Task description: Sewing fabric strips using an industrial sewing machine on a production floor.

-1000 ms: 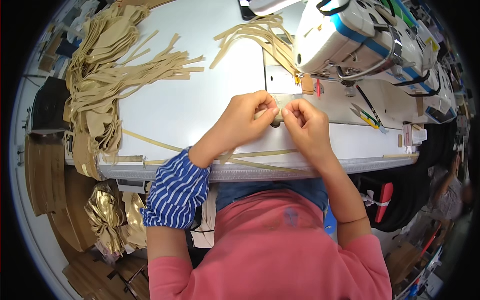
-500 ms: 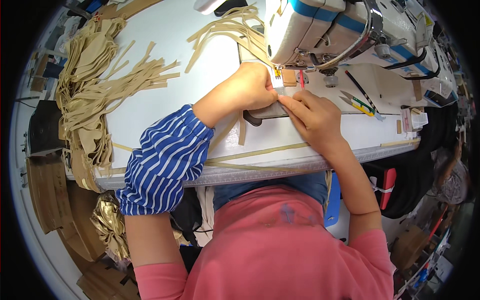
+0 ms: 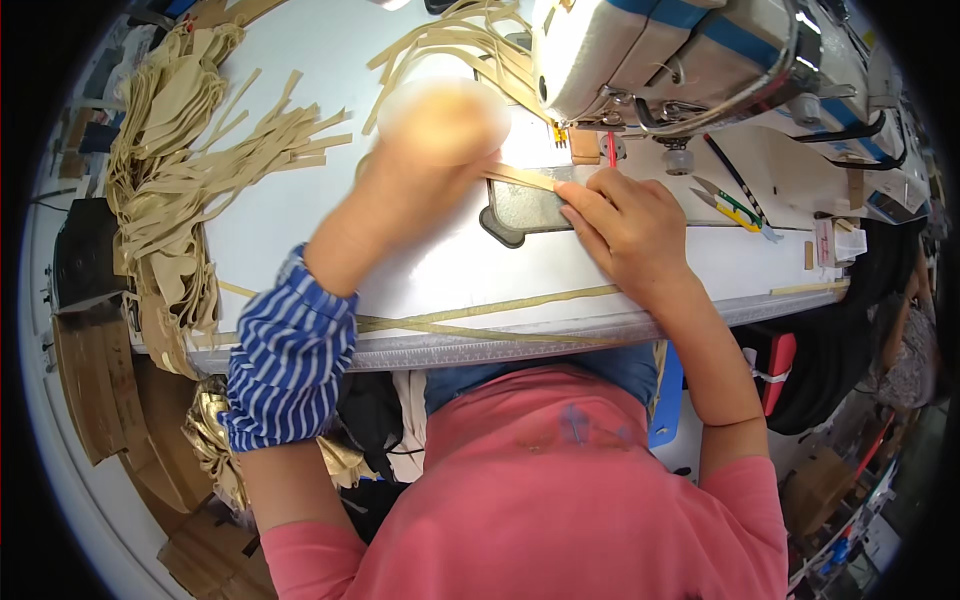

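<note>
A narrow beige fabric strip [image 3: 524, 177] stretches over the grey metal plate [image 3: 535, 207] in front of the sewing machine [image 3: 640, 60]. Its right end is pinched between the thumb and fingers of my right hand [image 3: 637, 225]. The strip's other end runs to my left hand [image 3: 440, 130], which is smeared by motion, so its fingers and grip are unclear. My left hand is left of the machine's needle area, beside a loose bunch of beige strips [image 3: 460, 45]. On my left forearm is a blue-and-white striped sleeve cover [image 3: 290, 350].
A large pile of beige strips [image 3: 165, 190] covers the table's left side. Right of my hand lie yellow-and-green thread snips [image 3: 738, 212] and a striped pencil [image 3: 733, 173]. A long ruler [image 3: 480, 350] lines the table's front edge, with long thin strips [image 3: 500, 309] just behind it.
My left hand has swung left, away from the needle area and from my right hand. Between them the beige strip now shows stretched out. My right hand has barely moved.
</note>
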Demonstrator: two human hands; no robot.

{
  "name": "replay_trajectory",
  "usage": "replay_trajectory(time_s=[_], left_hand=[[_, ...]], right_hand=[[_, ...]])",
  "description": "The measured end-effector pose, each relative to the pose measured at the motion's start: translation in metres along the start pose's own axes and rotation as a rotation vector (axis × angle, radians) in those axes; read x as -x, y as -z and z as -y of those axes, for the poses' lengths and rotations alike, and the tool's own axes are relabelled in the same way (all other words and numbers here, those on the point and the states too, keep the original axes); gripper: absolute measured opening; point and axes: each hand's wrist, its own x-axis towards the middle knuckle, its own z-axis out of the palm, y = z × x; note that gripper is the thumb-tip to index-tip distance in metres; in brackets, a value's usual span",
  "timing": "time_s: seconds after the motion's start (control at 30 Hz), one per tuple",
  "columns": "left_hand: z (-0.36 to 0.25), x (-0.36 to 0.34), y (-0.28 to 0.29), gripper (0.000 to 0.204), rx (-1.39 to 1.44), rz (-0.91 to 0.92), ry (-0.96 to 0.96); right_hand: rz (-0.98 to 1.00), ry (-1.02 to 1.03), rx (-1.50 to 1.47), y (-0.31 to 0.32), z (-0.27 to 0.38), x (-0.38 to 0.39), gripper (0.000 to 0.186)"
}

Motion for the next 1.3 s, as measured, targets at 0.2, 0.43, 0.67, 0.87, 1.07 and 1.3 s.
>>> replay_trajectory(time_s=[0.2,0.43,0.67,0.87,1.07,1.3], left_hand=[[-0.012,0.005,-0.032,0.017,-0.137,0.0,-0.312],[-0.012,0.009,-0.032,0.021,-0.161,-0.045,-0.323],[0.007,-0.009,-0.035,0.017,-0.167,-0.045,-0.367],[0.024,-0.019,-0.042,0.014,-0.074,-0.083,-0.381],[0.024,-0.025,-0.043,0.015,0.028,-0.066,-0.33],[0.025,-0.027,-0.038,0.017,-0.03,-0.086,-0.397]], right_hand=[[-0.018,0.0,0.004,-0.002,-0.001,-0.001,0.019],[-0.008,0.0,0.025,-0.001,0.0,0.001,0.02],[0.032,0.012,0.12,-0.006,-0.01,-0.005,0.028],[-0.011,-0.038,0.051,-0.013,-0.02,-0.005,0.029],[0.021,-0.046,0.067,-0.01,-0.02,-0.006,0.031],[0.035,-0.095,-0.018,-0.014,-0.021,-0.003,0.033]])
